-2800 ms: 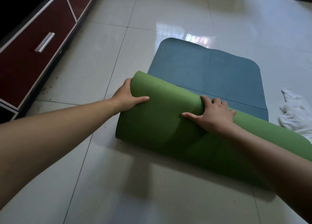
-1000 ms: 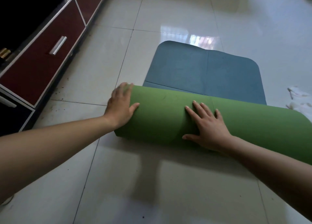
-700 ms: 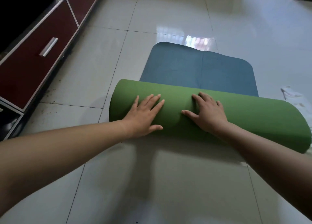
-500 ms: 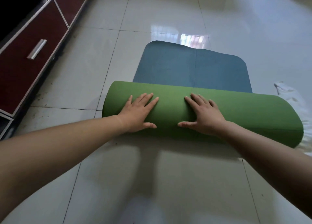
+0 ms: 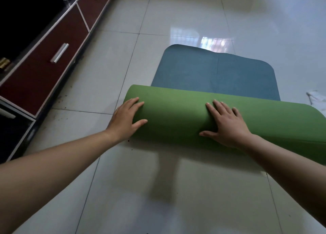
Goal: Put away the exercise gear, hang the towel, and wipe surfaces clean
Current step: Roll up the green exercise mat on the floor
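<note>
A yoga mat lies on the tiled floor, partly rolled into a thick green roll (image 5: 176,117). Its flat part (image 5: 213,75), blue-grey on top, stretches away beyond the roll. My left hand (image 5: 126,120) presses on the roll's left end, fingers spread over the top and thumb on the near side. Flat on the roll's middle rests my right hand (image 5: 225,125), fingers apart. Neither hand grips the mat. A white towel (image 5: 317,98) lies crumpled on the floor at the right edge, mostly out of view.
A low dark-red cabinet (image 5: 44,64) with metal drawer handles runs along the left wall. Glossy white floor tiles (image 5: 185,18) spread ahead and toward me. Dirt specks lie near the cabinet base.
The roll has moved forward over the flat part, which is now shorter. My left hand has shifted from the roll's middle to its left end. The view has tilted up slightly.
</note>
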The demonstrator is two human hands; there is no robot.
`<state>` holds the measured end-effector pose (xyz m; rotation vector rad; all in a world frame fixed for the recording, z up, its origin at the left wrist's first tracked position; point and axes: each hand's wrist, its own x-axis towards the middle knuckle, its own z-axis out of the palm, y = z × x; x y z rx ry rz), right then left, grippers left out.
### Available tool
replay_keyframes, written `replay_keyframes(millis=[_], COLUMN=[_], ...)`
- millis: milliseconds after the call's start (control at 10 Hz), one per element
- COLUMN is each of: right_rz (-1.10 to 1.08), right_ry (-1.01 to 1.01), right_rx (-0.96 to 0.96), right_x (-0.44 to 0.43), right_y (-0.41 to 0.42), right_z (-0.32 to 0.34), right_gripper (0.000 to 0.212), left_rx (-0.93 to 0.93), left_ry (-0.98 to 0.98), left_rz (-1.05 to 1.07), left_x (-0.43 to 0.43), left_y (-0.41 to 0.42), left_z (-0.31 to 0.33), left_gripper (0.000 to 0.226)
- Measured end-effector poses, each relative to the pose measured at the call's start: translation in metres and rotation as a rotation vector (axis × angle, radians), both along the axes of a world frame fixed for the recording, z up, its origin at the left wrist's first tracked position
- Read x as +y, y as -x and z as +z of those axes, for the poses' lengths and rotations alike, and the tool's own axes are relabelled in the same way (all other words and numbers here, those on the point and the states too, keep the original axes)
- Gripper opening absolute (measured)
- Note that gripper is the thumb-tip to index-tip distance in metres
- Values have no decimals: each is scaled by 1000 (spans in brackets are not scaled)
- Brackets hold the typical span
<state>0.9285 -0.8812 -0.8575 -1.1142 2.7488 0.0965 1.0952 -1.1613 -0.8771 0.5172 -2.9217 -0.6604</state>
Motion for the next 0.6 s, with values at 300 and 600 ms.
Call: replay_keyframes(millis=[300, 600], right_rz=[-7, -13], right_ry=[-9, -20], right_rx=[-2, 6], right_x=[0, 3], right_y=[-2, -10], right_z=[4, 7], right_gripper=[103, 103], left_rx=[121, 79], left_ry=[-349, -387], left_rz=[352, 341], left_x=[5, -4], left_y=[-3, -8], left_z=[0, 6], left_gripper=[71, 95])
